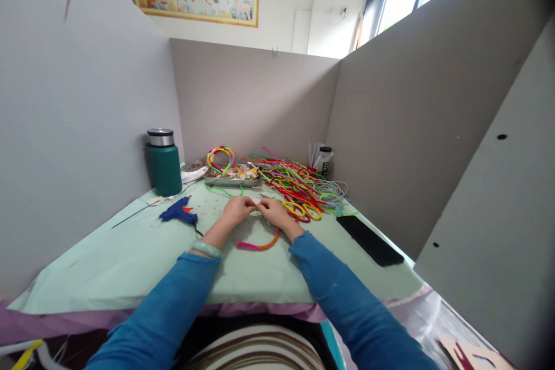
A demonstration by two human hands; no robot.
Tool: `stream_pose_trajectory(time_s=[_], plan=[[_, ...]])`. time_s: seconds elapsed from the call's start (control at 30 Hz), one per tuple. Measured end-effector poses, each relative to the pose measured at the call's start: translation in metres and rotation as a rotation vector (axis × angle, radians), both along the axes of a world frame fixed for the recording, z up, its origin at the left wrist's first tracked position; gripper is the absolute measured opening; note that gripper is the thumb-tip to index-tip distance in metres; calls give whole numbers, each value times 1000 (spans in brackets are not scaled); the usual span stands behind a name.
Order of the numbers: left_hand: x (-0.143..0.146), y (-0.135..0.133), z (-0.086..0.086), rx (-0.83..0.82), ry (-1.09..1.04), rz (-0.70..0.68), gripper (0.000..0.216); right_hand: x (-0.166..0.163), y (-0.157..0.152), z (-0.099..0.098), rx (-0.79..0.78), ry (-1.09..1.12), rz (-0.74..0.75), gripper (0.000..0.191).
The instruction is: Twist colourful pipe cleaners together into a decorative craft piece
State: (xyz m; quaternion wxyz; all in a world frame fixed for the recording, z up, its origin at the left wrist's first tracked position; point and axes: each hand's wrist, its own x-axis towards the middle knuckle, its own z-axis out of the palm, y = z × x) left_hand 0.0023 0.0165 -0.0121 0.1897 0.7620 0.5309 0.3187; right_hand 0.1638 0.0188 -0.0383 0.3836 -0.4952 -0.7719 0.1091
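Note:
Over the middle of the table, my left hand [238, 208] and my right hand [272, 211] meet fingertip to fingertip, both closed in a pinch. Something small and pale shows between them, too small to name. Below the hands, a curved strip wrapped in pink and orange fuzzy pipe cleaner [256, 247] lies on the cloth; its orange end runs up to my right wrist, where the rest is hidden. Just beyond my right hand are yellow-handled scissors [313, 212]. A blue glue gun [180, 211] lies left of my left hand, its cord passing toward my forearm.
Behind the hands stands a metal tray [234, 182] of small decorations with colourful wrapped hoops [220, 158]. A heap of pipe cleaners [295, 179] spreads right of it. A green bottle [163, 165] stands left, a black phone-like slab [370, 240] right. Partition walls [255, 92] enclose the table.

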Motion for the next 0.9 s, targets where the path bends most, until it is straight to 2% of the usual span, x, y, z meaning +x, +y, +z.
stream_pose_trajectory(time_s=[0.27, 0.43, 0.63, 0.9], plan=[[-1, 5, -3, 94, 70, -22, 15, 0, 1, -1, -6, -33, -11, 23], [-2, 6, -5, 67, 125, -40, 21, 0, -1, 1, -11, -43, 0, 23], [-2, 9, -8, 15, 78, -34, 23, 0, -1, 0, -4, -47, -5, 23], [-2, 7, -7, 30, 75, -51, 22, -1, -2, 2, -6, -48, -8, 23]])
